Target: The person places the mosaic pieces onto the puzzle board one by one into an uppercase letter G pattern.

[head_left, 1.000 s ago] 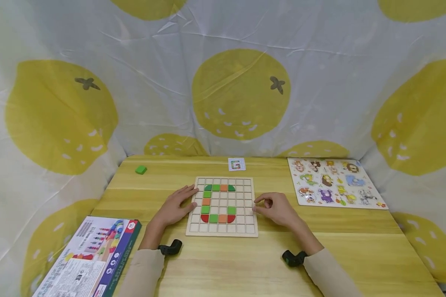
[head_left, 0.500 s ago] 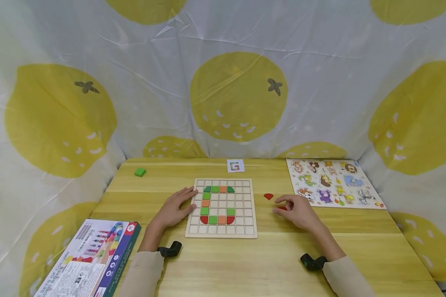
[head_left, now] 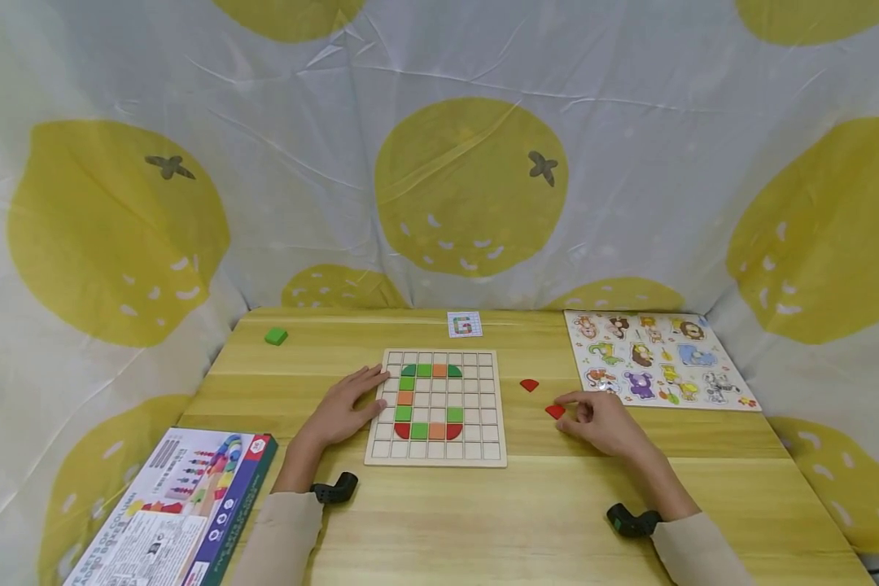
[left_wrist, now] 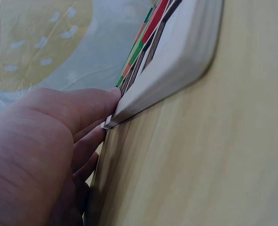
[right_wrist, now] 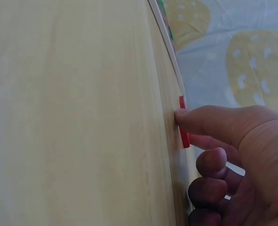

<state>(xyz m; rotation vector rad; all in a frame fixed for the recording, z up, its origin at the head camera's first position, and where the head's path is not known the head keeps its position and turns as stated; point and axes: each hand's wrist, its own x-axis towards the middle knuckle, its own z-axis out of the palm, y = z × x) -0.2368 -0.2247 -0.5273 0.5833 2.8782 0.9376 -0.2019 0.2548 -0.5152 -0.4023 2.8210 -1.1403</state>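
Observation:
A wooden grid board (head_left: 483,456) carries green, orange and red tiles forming an open, G-like outline. My left hand (head_left: 343,409) rests at its left edge; in the left wrist view, the thumb (left_wrist: 94,103) touches the rim and the other fingers lie along the side. To the right of the board, my right hand (head_left: 602,423) pinches a red quarter-circle tile (head_left: 554,412) between thumb and index finger, at table level. The same red tile (right_wrist: 185,137) appears edge-on behind the thumb in the right wrist view. A second red quarter-circle tile (head_left: 530,385) lies nearer the board.
Behind the board lies a small pattern card (head_left: 465,325). An animal puzzle board (head_left: 659,366) is at the back right, close beyond my right hand. A green block (head_left: 276,336) sits at the back left, and a toy box (head_left: 183,496) lies front left.
My right hand has moved right, away from the board's edge, to a red tile. Both red tiles, hidden at first, now show. My left hand stays in place.

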